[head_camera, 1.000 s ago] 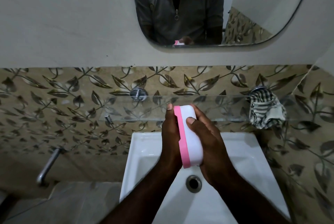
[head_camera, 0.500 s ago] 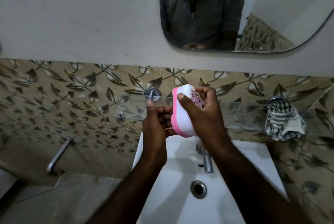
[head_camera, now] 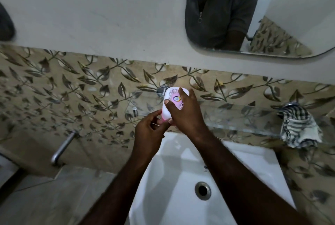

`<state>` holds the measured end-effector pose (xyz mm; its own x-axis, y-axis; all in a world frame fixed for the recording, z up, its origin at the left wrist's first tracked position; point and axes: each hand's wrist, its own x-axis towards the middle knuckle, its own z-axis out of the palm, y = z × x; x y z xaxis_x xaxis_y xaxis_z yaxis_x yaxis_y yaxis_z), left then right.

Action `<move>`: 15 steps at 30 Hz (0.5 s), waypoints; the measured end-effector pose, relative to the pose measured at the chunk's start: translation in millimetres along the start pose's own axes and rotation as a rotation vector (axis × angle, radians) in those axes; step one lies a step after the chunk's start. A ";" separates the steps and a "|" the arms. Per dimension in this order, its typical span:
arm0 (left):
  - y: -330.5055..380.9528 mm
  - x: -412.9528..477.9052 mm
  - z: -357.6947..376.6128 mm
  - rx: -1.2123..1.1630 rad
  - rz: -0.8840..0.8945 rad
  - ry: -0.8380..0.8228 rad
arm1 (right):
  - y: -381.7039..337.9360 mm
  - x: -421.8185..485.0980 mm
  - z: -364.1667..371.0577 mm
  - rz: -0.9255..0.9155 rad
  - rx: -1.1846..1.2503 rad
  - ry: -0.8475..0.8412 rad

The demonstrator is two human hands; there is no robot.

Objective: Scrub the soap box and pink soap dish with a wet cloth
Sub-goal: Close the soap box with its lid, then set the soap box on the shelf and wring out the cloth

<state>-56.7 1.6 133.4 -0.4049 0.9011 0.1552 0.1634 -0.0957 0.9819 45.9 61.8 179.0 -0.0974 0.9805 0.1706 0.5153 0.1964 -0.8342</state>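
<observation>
I hold the soap box (head_camera: 172,100), a rounded white case with a pink rim and a printed lid, above the back edge of the sink. My right hand (head_camera: 184,114) grips it from above, thumb on its left side and fingers over the lid. My left hand (head_camera: 150,130) pinches its pink lower edge from below. A black-and-white checked cloth (head_camera: 297,126) hangs bunched at the right end of the glass shelf, away from both hands.
The white sink (head_camera: 257,163) with its drain (head_camera: 203,190) lies below my arms. A glass shelf (head_camera: 235,115) runs along the leaf-patterned tiled wall. A metal pipe (head_camera: 63,147) sticks out at lower left. A mirror (head_camera: 272,16) hangs above.
The soap box has risen from over the sink toward the shelf and turned so its printed lid faces me. My left hand has dropped from its side to its lower edge.
</observation>
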 end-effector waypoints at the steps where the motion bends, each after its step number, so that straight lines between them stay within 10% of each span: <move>1: -1.8 0.2 -1.7 -0.012 -0.006 0.007 | 0.6 1.3 1.8 0.006 -0.001 0.010; 15: -31.7 -55.9 47.0 -0.129 -0.108 0.224 | 15.8 -13.8 -32.2 -0.024 0.163 0.191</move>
<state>3.0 -25.9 88.6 -0.6050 0.7943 0.0553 -0.0014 -0.0706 0.9975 82.8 51.1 180.3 0.0623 0.9596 0.2745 0.3691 0.2334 -0.8996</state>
